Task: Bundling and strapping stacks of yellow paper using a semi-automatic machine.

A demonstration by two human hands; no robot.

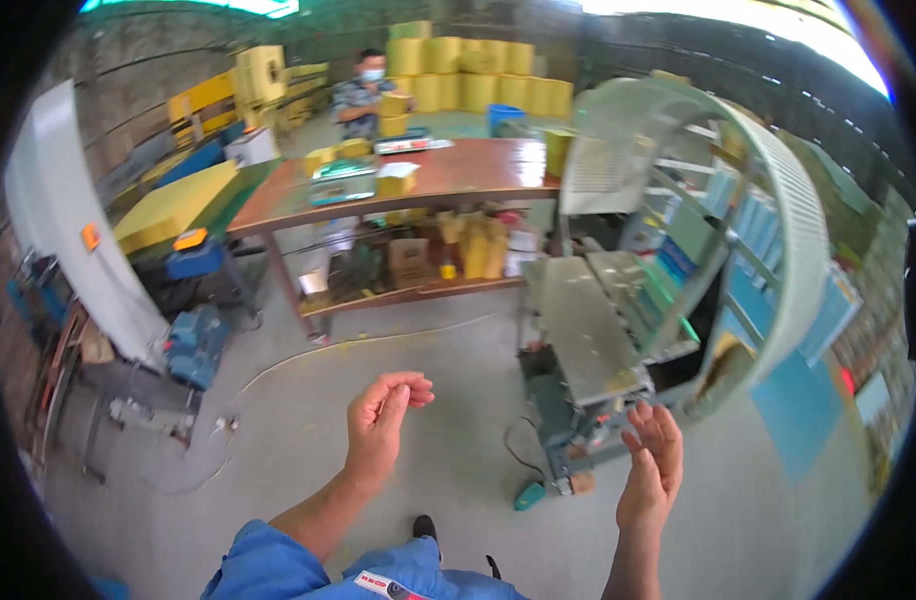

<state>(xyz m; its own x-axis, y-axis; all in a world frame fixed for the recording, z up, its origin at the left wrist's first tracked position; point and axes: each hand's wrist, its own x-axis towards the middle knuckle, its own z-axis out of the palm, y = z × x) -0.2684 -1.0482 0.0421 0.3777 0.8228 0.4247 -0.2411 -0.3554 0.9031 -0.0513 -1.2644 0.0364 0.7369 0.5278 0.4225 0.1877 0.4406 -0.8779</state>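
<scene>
Grey machine, flat metal top

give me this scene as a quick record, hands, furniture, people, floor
left hand: empty, fingers slightly curled, raised over the floor
right hand: empty, fingers loosely bent, near the lower end of a metal-topped machine
table: reddish-brown, yellow blocks on top, lower shelf loaded
right side: large pale curved frame
co-worker: masked, behind the table
background: stacked yellow rolls
on floor: green foot pedal
</scene>
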